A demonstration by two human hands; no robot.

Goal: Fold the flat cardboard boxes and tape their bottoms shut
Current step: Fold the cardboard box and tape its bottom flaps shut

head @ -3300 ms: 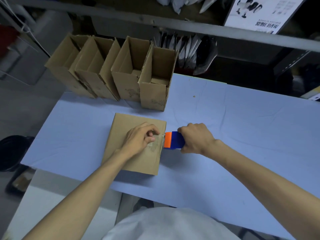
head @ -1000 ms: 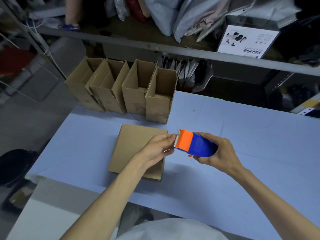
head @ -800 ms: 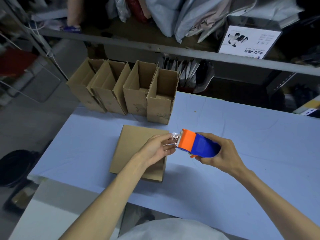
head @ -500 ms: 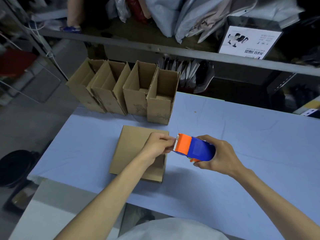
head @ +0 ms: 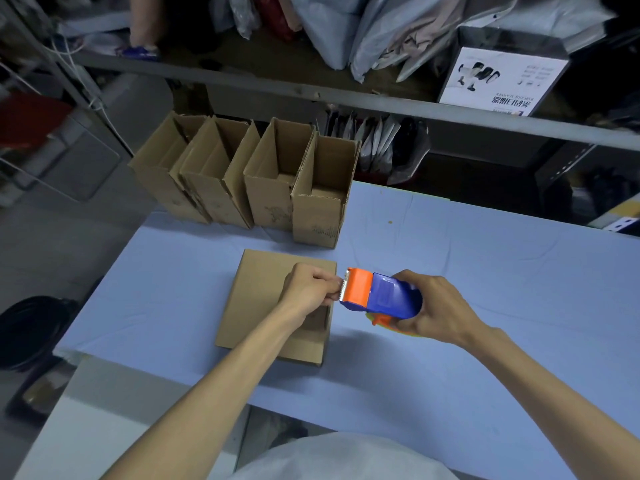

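On the blue table [head: 485,271], the box [head: 263,299] lies bottom-up near the front edge. The tape dispenser [head: 381,296], lately pressed at the box's side, is now lifted clear in the right hand's [head: 436,310] grip. The left hand [head: 308,289] pinches the tape end [head: 338,289], probably for another strip.

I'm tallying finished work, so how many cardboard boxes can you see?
5. Four open boxes stand in a row at the table's far-left corner; one closed box lies nearer, below the left hand.
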